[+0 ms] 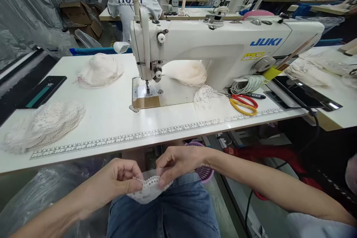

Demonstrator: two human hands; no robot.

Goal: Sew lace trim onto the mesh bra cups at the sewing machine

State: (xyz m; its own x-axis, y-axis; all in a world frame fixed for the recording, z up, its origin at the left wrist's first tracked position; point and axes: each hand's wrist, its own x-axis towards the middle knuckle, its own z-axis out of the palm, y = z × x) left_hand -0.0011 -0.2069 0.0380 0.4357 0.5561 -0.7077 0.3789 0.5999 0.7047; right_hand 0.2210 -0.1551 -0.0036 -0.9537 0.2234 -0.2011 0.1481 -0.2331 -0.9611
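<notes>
Firstly, at the left of the frame: one layered pile of lace-edged pieces (47,124), on the white table (111,108). Best left undisturbed, for the sake of its lined-up edges.

Item, lower frame, left of centre: my left hand (123,178), one. Thumb pressed against the forefinger, remaining fingers curled in, no gap visible at the tips. Grasps the left end of the border of the held lace piece. Good practice: a light pinch on the border itself, no nail hooked through the holes.

Item, lower centre: held lace piece (147,193), one; pale, sheer, scalloped border uppermost. Slung between both hands, above my jeans (170,208) and below the front of the table. Judged easy to stretch or tear; wants a flat, untwisted border and equal tension at both ends.

Item, immediately right: my right hand (178,161), one. Thumb pointing down on the cloth, fingers bent behind it, pinching the right end of the same border. Best matched to the left in height and pressure.

Item, centre to upper right: sewing machine (228,41), one; neither hand on it.

Item, right of centre: scissors (247,106), beside a loose lace piece (210,104); well apart from my fingers.
</notes>
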